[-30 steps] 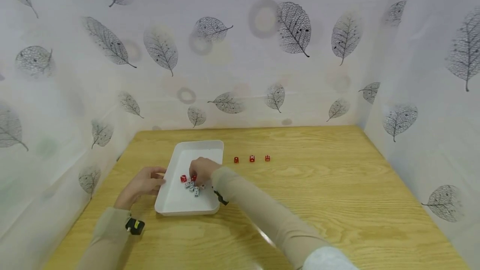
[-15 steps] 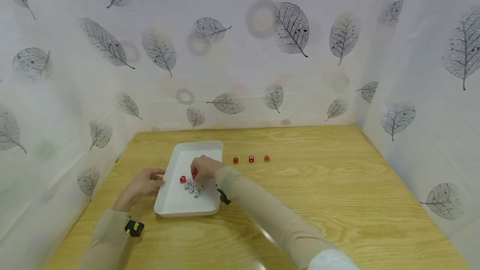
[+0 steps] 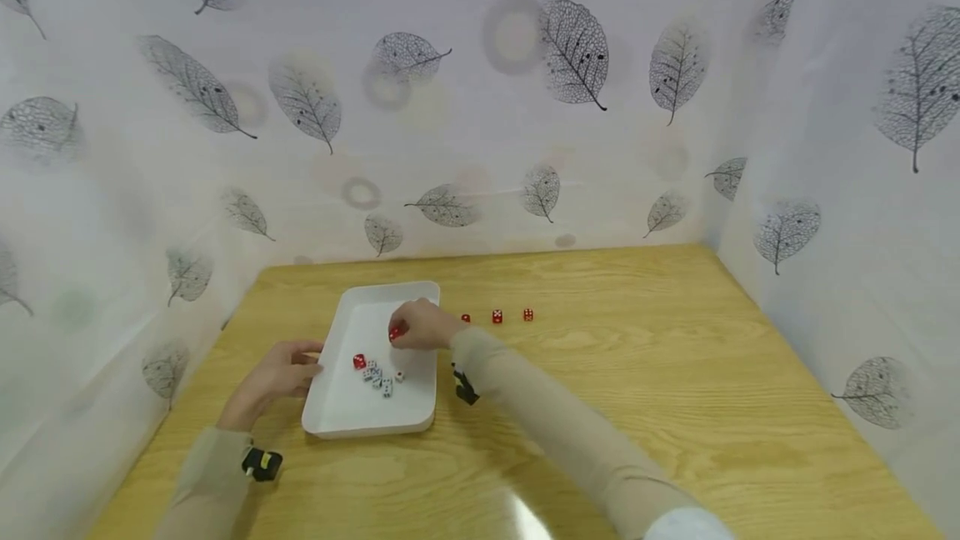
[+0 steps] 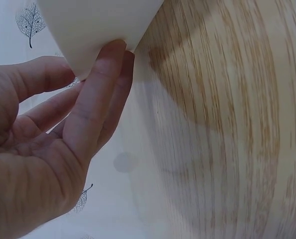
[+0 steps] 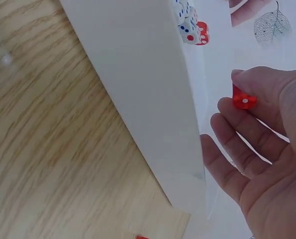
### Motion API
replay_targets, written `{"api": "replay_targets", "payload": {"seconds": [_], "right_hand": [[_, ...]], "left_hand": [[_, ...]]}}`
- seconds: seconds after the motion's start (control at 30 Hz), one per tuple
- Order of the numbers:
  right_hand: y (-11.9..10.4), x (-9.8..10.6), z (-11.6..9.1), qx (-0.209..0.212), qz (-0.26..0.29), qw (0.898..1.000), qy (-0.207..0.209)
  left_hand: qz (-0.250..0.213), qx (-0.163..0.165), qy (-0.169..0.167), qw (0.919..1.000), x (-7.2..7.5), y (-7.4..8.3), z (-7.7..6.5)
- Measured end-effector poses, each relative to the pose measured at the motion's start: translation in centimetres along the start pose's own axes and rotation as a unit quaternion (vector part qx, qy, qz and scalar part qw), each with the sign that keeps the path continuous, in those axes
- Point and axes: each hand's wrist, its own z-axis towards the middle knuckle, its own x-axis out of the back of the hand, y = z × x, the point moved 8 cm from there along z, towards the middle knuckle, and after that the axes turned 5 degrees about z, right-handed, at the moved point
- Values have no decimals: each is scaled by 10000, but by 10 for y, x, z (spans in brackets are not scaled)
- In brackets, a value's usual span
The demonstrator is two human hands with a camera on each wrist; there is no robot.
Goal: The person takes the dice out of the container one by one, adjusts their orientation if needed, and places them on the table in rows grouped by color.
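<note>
My right hand [image 3: 424,325] pinches a red die [image 5: 244,101] between thumb and forefinger, above the white tray [image 3: 330,409] near its right side. Its other fingers are loosely bent, as the right wrist view shows. At the tray's left side my left hand [image 3: 276,375] grips the edge, with the thumb at the rim and fingertips against the outer wall [image 4: 100,30]. Inside the tray lie another red die [image 3: 359,362] and a cluster of several white dice [image 3: 372,373]. One white die [image 3: 399,377] sits slightly apart to their right.
Three red dice stand in a row on the wooden table [image 3: 637,357], right of the tray: a middle die [image 3: 497,317], a right die [image 3: 528,315] and a left die [image 3: 466,318], partly hidden by the right arm. Leaf-patterned sheeting [image 3: 465,132] encloses the table.
My right hand has lifted the red die away from the cluster, moving it up and to the right within the tray. The left hand keeps its place on the tray's edge.
</note>
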Motion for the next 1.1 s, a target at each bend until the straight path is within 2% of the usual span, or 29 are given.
{"api": "replay_targets", "payload": {"seconds": [0.1,0.33,0.5,0.73,1.1], "right_hand": [[0,3,-8,109,154,9998,2],[9,11,-20,122,235,9995,189],[17,19,-23,159,362,9981,465],[26,27,-28,27,512,9971,555],[33,42,-42,230,601,9949,775]], "left_hand": [[13,-44,-46,10000,-2,-1,-2],[49,108,1,9999,-2,-6,-2],[133,122,-12,9998,-1,-3,0],[167,154,-24,9997,-1,-2,1],[120,77,-59,9999,-2,2,1]]}}
